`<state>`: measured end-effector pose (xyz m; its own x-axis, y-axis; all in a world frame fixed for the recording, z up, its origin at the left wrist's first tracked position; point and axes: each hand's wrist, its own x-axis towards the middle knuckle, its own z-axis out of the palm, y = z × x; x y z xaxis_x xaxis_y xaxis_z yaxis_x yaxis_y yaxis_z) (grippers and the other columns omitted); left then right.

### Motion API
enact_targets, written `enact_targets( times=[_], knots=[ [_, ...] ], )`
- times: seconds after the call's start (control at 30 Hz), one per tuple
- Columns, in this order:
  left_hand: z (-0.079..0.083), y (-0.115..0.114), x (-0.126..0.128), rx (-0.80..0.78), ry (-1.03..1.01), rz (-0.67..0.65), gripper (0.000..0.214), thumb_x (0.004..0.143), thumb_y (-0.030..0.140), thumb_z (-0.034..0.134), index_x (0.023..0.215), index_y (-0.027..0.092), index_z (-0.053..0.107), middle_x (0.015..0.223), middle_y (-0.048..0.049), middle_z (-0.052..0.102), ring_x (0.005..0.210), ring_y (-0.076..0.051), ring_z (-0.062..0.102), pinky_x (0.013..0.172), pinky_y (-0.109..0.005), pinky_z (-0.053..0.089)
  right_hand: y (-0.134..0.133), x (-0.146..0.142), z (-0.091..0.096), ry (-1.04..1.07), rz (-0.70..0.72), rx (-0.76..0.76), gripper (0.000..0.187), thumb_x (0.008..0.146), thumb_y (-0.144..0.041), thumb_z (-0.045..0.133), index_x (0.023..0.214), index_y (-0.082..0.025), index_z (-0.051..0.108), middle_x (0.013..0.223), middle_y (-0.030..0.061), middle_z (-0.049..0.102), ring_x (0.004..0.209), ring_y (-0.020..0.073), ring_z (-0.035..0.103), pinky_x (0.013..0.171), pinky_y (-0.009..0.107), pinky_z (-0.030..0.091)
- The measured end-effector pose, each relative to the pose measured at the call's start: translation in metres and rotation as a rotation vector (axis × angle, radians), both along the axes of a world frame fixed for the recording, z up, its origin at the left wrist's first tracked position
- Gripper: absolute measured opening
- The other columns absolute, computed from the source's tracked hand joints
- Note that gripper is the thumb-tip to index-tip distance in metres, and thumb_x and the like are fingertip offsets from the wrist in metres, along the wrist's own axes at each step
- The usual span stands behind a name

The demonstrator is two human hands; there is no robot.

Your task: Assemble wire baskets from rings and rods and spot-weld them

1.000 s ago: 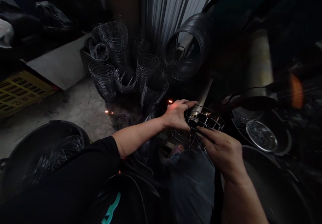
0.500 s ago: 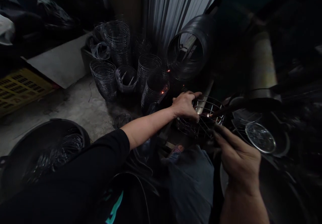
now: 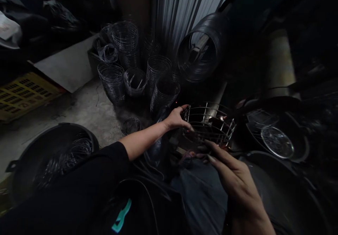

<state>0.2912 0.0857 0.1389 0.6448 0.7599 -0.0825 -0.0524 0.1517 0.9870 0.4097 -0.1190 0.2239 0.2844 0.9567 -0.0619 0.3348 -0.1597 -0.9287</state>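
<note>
Bare concrete floor (image 3: 87, 104) spreads across the left of the scene, and a corrugated sheet (image 3: 179, 13) stands at the far side. A wide dark basin (image 3: 280, 189) lies near right; a dark tub (image 3: 34, 157) sits near left, with loose wires (image 3: 68, 157) inside. At the left edge is a yellow crate (image 3: 26, 94), just beside a pale board (image 3: 66, 62). A large wire coil (image 3: 219, 34) hangs around a bar in front of the sheet. To the right a pale cylinder (image 3: 281, 59) rises in the shadow.

Stacks of wire rings (image 3: 112, 83) stand close together at far left of centre. The round wire frame (image 3: 211, 134) is right of centre, between the two hands, its ring-shaped opening facing up. On the far right, a round piece with a shiny rim (image 3: 277, 141) lies in another dark basin.

The right hand (image 3: 236, 180) is at the frame's near side, fingers stretched out and roughly together; whether they touch or pinch a wire I cannot tell. The left hand (image 3: 175, 119) holds the frame's left side, thumb and forefinger set wide apart against its wires. The smallest thing is a bright metal tip (image 3: 222, 118) within the frame's outline at right.
</note>
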Motion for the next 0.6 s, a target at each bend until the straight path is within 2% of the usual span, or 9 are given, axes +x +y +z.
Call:
enact_targets(
  times=[0.1, 0.17, 0.27, 0.43, 0.6],
  knots=[
    [0.023, -0.013, -0.024, 0.227, 0.127, -0.011, 0.108, 0.029, 0.027, 0.091, 0.129, 0.014, 0.052, 0.126, -0.0115, 0.054, 0.116, -0.028, 0.054, 0.103, -0.042, 0.044, -0.004, -0.007, -0.002, 0.307, -0.031, -0.07, 0.036, 0.082, -0.032, 0.067, 0.117, -0.024, 0.069, 0.095, 0.0086, 0.074, 0.091, 0.0237, 0.069, 0.082, 0.035, 0.055],
    [0.035, -0.023, -0.038, 0.386, 0.231, -0.035, 0.11, 0.028, 0.031, 0.091, 0.13, 0.017, 0.052, 0.128, -0.0106, 0.052, 0.119, -0.029, 0.052, 0.106, -0.042, 0.042, -0.008, -0.012, -0.003, 0.456, -0.041, -0.08, 0.035, 0.08, -0.03, 0.069, 0.115, -0.024, 0.07, 0.093, 0.0085, 0.074, 0.08, 0.0215, 0.07, 0.073, 0.031, 0.056],
    [0.045, -0.036, -0.048, 0.545, 0.388, -0.075, 0.112, 0.029, 0.037, 0.09, 0.132, 0.018, 0.051, 0.129, -0.0111, 0.05, 0.121, -0.031, 0.048, 0.107, -0.044, 0.041, -0.014, -0.019, 0.001, 0.487, -0.04, -0.088, 0.033, 0.078, -0.027, 0.072, 0.111, -0.025, 0.072, 0.096, 0.0075, 0.073, 0.079, 0.0186, 0.069, 0.071, 0.027, 0.055],
    [0.047, -0.047, -0.048, 0.653, 0.505, -0.106, 0.112, 0.033, 0.041, 0.087, 0.135, 0.017, 0.048, 0.132, -0.0132, 0.049, 0.124, -0.033, 0.045, 0.105, -0.049, 0.041, -0.021, -0.027, 0.015, 0.479, 0.013, -0.165, 0.038, 0.08, -0.03, 0.073, 0.118, -0.026, 0.068, 0.098, 0.0087, 0.073, 0.081, 0.0202, 0.07, 0.075, 0.031, 0.055],
    [0.047, -0.05, -0.048, 0.655, 0.521, -0.125, 0.109, 0.035, 0.04, 0.086, 0.135, 0.021, 0.047, 0.134, -0.0118, 0.047, 0.125, -0.033, 0.044, 0.104, -0.051, 0.041, -0.026, -0.026, 0.01, 0.57, -0.032, -0.206, 0.042, 0.076, -0.033, 0.076, 0.117, -0.024, 0.069, 0.096, 0.0118, 0.073, 0.083, 0.0225, 0.07, 0.078, 0.034, 0.056]
  ],
)
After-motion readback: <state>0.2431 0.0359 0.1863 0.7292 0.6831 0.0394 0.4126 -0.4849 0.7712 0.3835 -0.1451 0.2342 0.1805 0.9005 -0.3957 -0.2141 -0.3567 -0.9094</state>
